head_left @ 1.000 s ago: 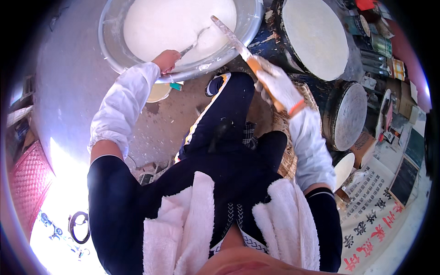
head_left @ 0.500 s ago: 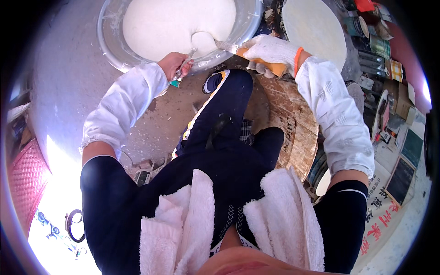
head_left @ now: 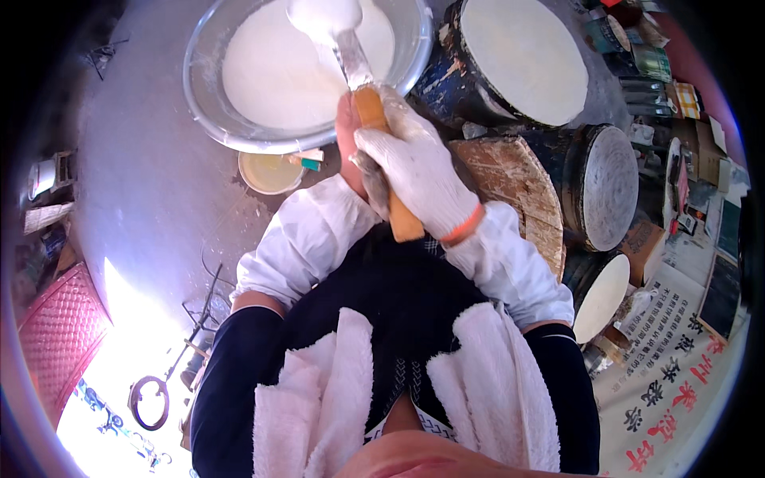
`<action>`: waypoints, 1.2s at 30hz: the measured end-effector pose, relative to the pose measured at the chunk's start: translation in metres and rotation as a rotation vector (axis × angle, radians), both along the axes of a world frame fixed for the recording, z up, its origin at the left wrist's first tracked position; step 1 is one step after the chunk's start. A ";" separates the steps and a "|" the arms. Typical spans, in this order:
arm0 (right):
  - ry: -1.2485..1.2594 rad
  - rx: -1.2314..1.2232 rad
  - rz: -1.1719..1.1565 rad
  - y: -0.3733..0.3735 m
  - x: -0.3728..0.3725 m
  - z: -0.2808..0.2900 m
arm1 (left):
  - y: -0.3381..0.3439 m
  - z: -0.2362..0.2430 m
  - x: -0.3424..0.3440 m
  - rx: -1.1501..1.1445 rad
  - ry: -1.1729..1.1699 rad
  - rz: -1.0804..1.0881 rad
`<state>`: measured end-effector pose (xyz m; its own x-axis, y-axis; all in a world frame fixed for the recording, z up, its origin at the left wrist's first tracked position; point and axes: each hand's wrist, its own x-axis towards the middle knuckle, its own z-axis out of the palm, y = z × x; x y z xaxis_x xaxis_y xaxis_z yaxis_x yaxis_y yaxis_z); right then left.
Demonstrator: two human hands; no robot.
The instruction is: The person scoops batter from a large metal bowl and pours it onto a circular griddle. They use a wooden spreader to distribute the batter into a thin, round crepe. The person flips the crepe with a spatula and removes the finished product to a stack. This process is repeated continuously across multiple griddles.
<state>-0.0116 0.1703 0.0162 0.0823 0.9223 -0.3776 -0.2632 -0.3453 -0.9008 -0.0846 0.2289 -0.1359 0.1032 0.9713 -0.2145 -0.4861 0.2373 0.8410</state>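
My right hand (head_left: 414,167), in a white knit glove with an orange cuff, is closed round the orange wooden handle (head_left: 406,225) of a metal-shafted tool (head_left: 351,56). Its head (head_left: 323,16), coated in thick white substance, is over a large grey basin (head_left: 199,111) containing white batter-like liquid (head_left: 267,95). My left hand (head_left: 347,139), bare, is beside the handle, mostly behind the right one; its fingers are hidden. A cream bucket (head_left: 263,171) with a small green object (head_left: 310,165) stands just below the basin's near rim.
Dark drums with pale round tops (head_left: 522,56) (head_left: 608,187) (head_left: 602,295) line the right, beside a worn wooden round board (head_left: 510,191). Assorted cans, boxes (head_left: 641,251) and a printed banner (head_left: 645,374) lie beyond. A pink quilted item (head_left: 64,319) and bent metal pieces (head_left: 151,398) are at left.
The wooden-handled tool has risen upright, its head lifted toward the top with white substance. My hands have come together at the centre; the left hand's metal spoon no longer shows.
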 end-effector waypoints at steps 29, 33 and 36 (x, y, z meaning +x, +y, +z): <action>-0.161 0.117 -0.840 -0.325 0.101 0.034 | -0.101 0.234 0.038 -0.461 -0.041 -1.277; -0.473 0.044 -1.152 -0.423 0.085 0.020 | -0.165 0.243 0.108 -0.471 0.058 -1.614; -0.857 0.000 -1.405 -0.485 0.066 -0.011 | -0.221 0.239 0.160 -0.453 0.131 -1.815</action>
<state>0.0547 -0.3152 0.0056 0.9752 -0.0510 0.2156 0.1931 -0.2809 -0.9401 0.0758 0.0081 0.1030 0.7726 -0.4133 -0.4819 0.6348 0.5096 0.5808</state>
